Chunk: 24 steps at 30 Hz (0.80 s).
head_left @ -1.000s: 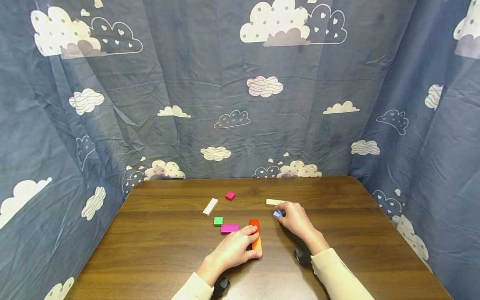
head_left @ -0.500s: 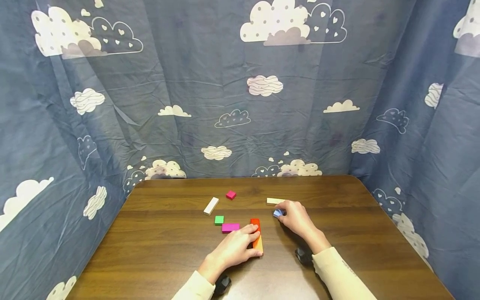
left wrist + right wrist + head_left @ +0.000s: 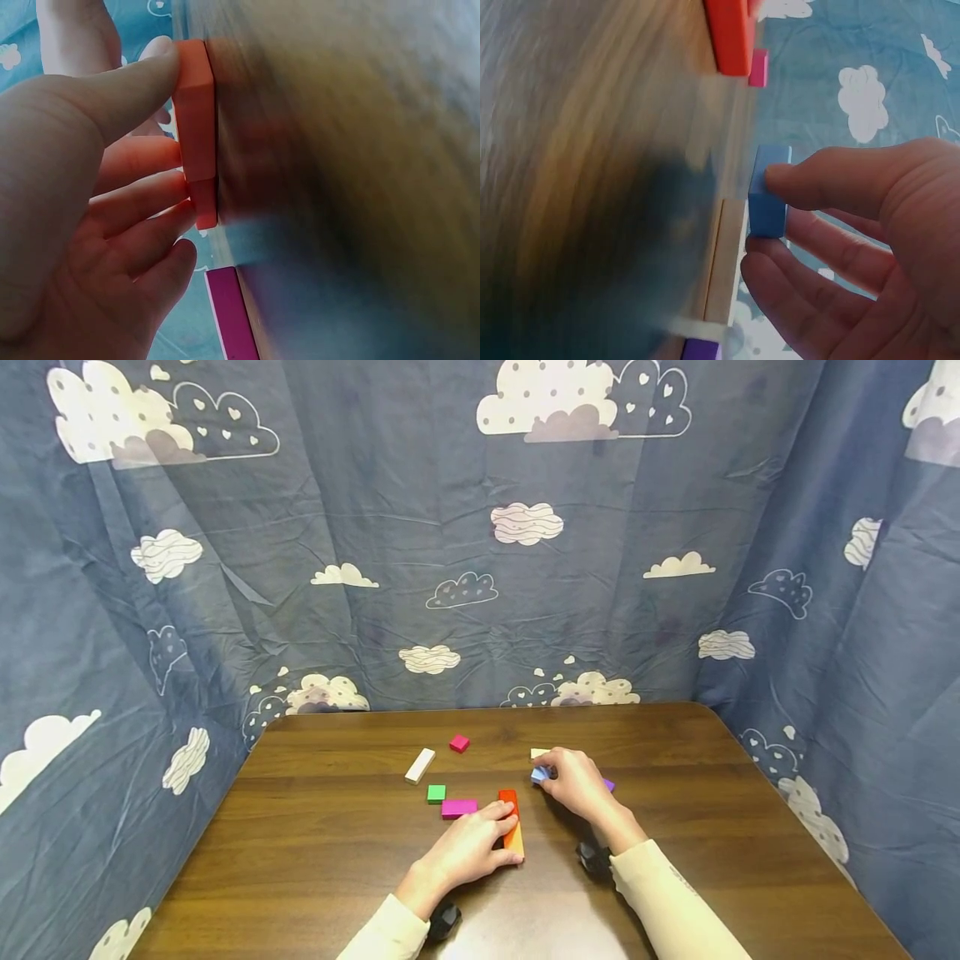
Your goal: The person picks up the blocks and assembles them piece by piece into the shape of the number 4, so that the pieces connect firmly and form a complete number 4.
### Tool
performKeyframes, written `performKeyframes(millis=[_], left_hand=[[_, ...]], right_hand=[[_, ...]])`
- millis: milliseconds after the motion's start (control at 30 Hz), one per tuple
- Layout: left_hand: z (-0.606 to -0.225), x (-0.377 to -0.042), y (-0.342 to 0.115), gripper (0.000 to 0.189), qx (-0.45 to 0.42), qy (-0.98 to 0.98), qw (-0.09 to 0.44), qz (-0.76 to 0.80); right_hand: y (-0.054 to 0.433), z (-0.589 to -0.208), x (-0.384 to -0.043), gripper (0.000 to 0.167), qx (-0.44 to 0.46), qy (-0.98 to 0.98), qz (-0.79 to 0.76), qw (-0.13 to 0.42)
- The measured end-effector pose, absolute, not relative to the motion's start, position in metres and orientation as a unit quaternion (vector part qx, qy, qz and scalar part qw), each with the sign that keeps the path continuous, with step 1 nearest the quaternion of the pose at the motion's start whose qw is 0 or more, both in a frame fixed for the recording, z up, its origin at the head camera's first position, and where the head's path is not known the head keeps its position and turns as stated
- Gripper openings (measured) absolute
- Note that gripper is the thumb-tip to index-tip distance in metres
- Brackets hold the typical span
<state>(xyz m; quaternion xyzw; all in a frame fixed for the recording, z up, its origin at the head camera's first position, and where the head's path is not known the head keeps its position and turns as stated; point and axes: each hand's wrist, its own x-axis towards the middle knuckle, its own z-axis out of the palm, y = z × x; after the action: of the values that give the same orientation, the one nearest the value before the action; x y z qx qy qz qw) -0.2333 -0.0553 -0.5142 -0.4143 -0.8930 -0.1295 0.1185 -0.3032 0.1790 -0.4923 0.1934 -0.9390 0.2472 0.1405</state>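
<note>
On the wooden table (image 3: 300,860), a red block (image 3: 507,796) and an orange block (image 3: 515,842) lie end to end in one line. My left hand (image 3: 465,847) holds them from the left, its thumb at the near end of the orange block and fingertips along the side and top. Between the thumb and fingers of my right hand (image 3: 577,783) is a small blue block (image 3: 769,191); whether it touches the table I cannot tell. Just beyond it lies a cream block (image 3: 726,262), partly hidden by the hand. A purple block (image 3: 609,785) shows behind the right wrist.
Left of the red block lie a magenta block (image 3: 458,809) and a green block (image 3: 436,794). Farther back are a white block (image 3: 420,766) and a pink block (image 3: 459,743). A cloud-print curtain (image 3: 450,568) hangs behind the table.
My right hand has shifted left with the blue block, and the purple block has come into sight behind it. The left hand stays on the red and orange blocks. The head view has tilted slightly.
</note>
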Motion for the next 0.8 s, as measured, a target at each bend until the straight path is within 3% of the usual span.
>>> performKeyframes(millis=[800], left_hand=[[-0.516, -0.234, -0.054, 0.048, -0.421, -0.890, 0.132, -0.118]], right_hand=[[0.148, -0.494, -0.310, 0.034, 0.232, -0.916, 0.305, 0.120]])
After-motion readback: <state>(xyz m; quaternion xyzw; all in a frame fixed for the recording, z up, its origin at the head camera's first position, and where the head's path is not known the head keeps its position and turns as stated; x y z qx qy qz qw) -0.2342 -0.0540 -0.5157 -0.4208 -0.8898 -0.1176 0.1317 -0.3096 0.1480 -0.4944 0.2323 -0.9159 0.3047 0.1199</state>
